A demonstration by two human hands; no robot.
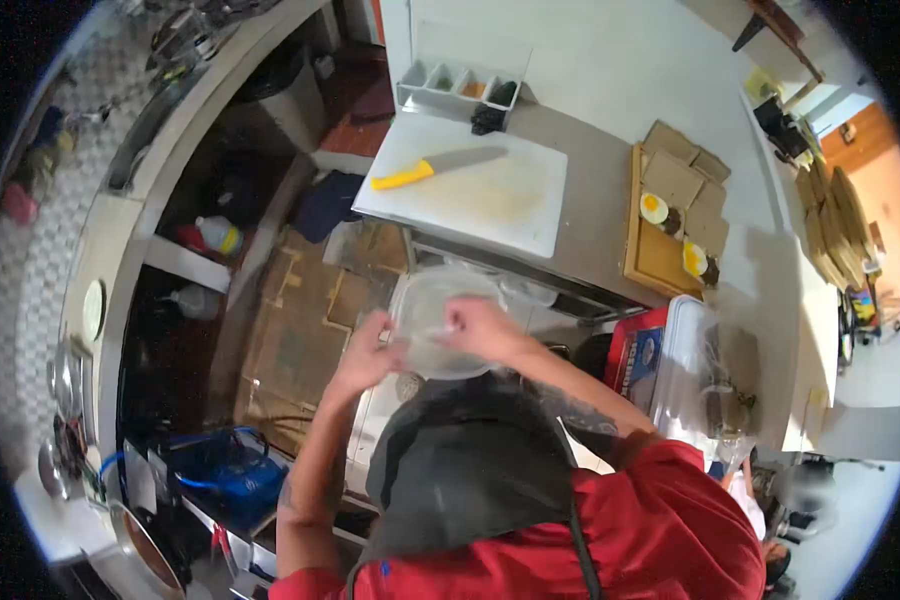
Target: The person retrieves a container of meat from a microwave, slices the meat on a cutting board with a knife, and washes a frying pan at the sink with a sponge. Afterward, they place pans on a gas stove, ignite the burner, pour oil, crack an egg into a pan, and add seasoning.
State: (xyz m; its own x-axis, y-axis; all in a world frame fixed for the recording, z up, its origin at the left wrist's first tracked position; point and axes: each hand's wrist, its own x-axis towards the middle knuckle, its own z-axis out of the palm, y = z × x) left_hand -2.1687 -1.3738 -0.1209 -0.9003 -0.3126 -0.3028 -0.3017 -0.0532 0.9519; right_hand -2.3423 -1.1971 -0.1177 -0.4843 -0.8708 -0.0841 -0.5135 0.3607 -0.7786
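Note:
In front of my apron is a round, translucent plastic container (450, 361), its inside blurred. At its left edge, my left hand (368, 355) has its fingers bent and closed on the rim. Over the container is my right hand (482, 328), with its fingers curled closed; what they hold, if anything, is smeared and too small to name. Beyond the hands, a white cutting board (500, 215) lies on the steel counter. On it rests a knife (440, 167) with a yellow handle, touched by neither hand.
A divided condiment holder (460, 88) stands behind the board. To the right are a wooden tray (660, 262) with egg-topped items and a white-lidded cooler (638, 358). Flattened cardboard (300, 340) covers the floor at left. A pot (142, 545) stands at lower left.

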